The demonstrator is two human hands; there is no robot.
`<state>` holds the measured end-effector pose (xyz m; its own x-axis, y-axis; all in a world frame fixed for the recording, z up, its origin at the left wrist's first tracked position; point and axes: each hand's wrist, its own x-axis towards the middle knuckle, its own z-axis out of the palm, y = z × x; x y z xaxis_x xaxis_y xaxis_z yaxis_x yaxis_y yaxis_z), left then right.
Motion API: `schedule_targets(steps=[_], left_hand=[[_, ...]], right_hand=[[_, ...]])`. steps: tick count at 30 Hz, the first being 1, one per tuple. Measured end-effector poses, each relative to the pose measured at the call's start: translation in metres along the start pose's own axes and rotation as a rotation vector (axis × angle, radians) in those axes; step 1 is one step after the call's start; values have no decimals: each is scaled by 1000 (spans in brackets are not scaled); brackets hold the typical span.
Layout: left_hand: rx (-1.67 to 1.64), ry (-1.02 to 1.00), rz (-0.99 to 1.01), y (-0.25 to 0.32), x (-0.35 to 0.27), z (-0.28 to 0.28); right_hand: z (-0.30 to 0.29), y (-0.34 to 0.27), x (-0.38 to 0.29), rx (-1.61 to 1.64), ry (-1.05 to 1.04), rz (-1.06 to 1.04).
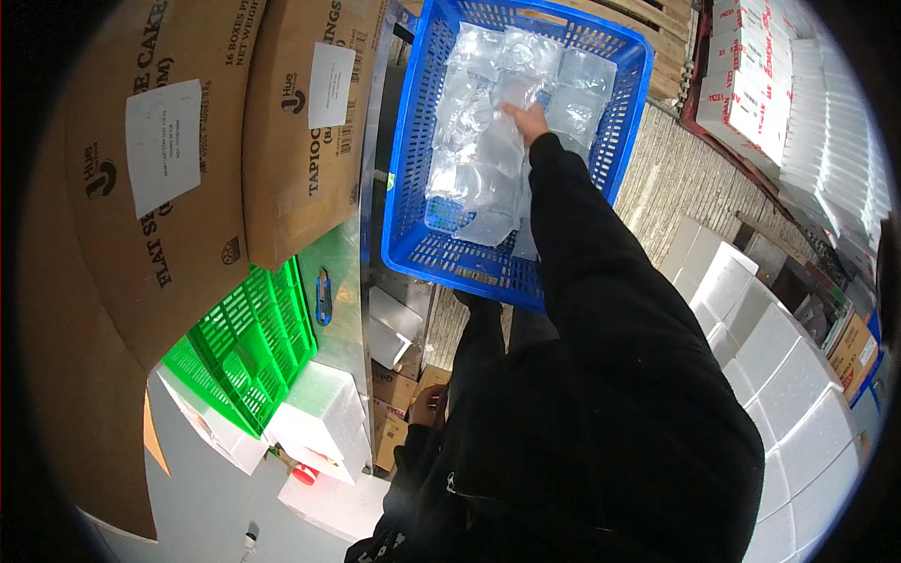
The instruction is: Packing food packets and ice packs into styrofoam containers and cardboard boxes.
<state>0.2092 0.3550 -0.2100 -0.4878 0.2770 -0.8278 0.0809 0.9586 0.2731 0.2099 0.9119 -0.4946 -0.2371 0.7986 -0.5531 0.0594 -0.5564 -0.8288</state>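
Observation:
A blue perforated plastic crate lies before me, holding several layers of clear plastic bags with translucent contents, perhaps ice or gel. My right hand reaches over the crate, its fingers closed on the edge of one clear bag near the middle. That bag rests among the others; whether it is lifted is unclear. My left hand hangs low beside my body, its fingers bent and partly hidden by the dark sleeve. Whether it holds something cannot be made out.
Left of the crate, a metal bench carries a utility knife, a green plastic crate and large cardboard boxes. White foam boxes stack along the right. Wrapped white cartons stand at the upper right, a wooden pallet beside them.

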Motion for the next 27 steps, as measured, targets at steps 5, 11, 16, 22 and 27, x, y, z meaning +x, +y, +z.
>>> schedule_targets(steps=[5,11,16,22,27], left_hand=[[43,100,121,46,-10,-18],[-597,-62,594,145,57,-39],[-1150,-330,554,235,104,-38],[-1331,-87,311,168,84,-46],[-1361,-88,268,130,51,-38]], right_hand=[[-36,-39,-106,-385,-330,-485],[-45,-120,-234,40,-802,29],[-18,-104,-247,192,-1173,144],[-7,70,-208,-1497,-1252,-325],[-59,166,-193,-1837,-1275,-666]])
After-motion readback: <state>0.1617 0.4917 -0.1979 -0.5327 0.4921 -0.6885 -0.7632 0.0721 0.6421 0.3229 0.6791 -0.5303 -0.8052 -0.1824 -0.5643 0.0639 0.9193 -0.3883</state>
